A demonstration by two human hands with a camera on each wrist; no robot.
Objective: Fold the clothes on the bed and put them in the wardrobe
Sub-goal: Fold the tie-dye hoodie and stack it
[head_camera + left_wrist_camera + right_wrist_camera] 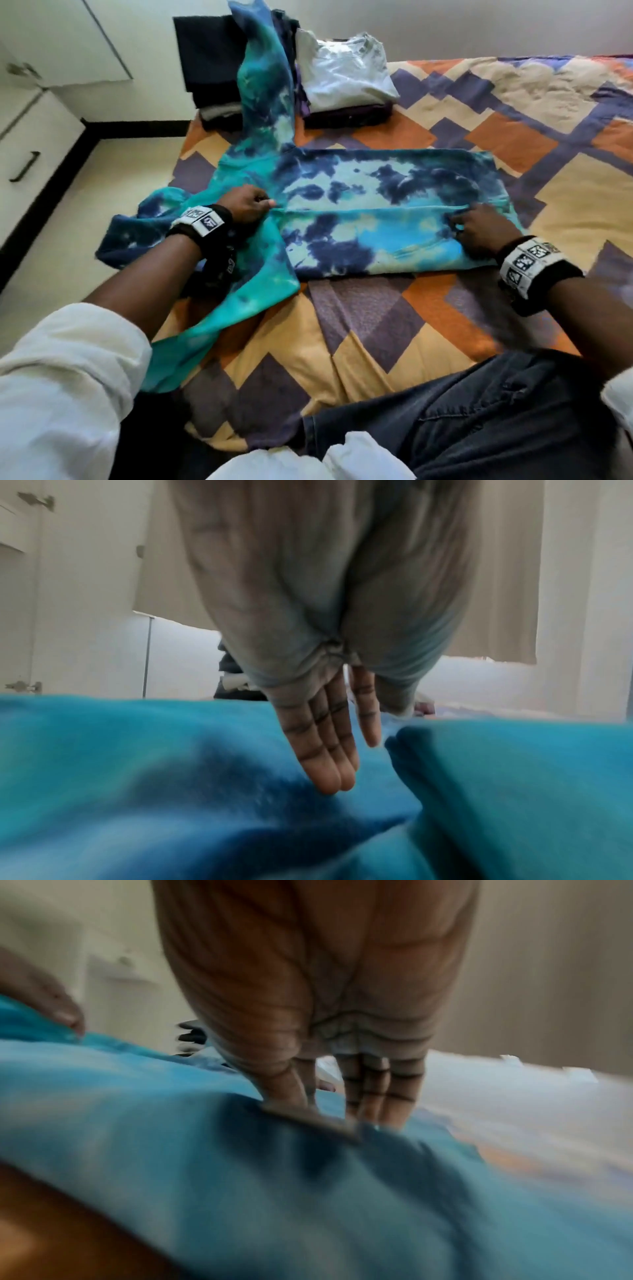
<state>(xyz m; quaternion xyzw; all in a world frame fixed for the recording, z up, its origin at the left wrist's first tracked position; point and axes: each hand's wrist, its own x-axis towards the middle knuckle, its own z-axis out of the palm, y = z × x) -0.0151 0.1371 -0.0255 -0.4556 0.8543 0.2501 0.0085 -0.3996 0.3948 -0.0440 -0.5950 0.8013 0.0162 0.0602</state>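
- Left hand (245,205) rests on the tie-dye garment (376,212) at the 9 o'clock end of the folded edge, near where a sleeve joins the body. In the left wrist view its fingers (329,761) are straight and close together, tips touching the cloth and gripping nothing.
- Sleeves: one sleeve (263,89) runs up toward 12 o'clock over the stacked clothes; the other sleeve (219,308) trails toward 7 o'clock, off the garment body and toward the bed edge.
- Garment position: laid across the middle of the bed (565,219), its near long side already turned over to a crease running from 9 to 3 o'clock between the hands.
- Right hand (479,233) sits at the 3 o'clock end of that crease. The head view shows curled fingers at the fold; the blurred right wrist view shows fingers (377,1091) pointing down into the cloth. Whether it pinches or merely presses, I cannot tell.
- Other items: a dark folded pile (212,68) at 11 o'clock and a white folded pile (342,72) at 12 o'clock; white cabinet drawers (30,137) at 9 o'clock.
- Handling assessment: fabric appears soft, thick and limp, moderately light, not fragile and unlikely to slip. It will sag wherever unsupported.
- Recommended hold: pinch both ends of the crease together, or take each sleeve near its cuff to lay it across the body.
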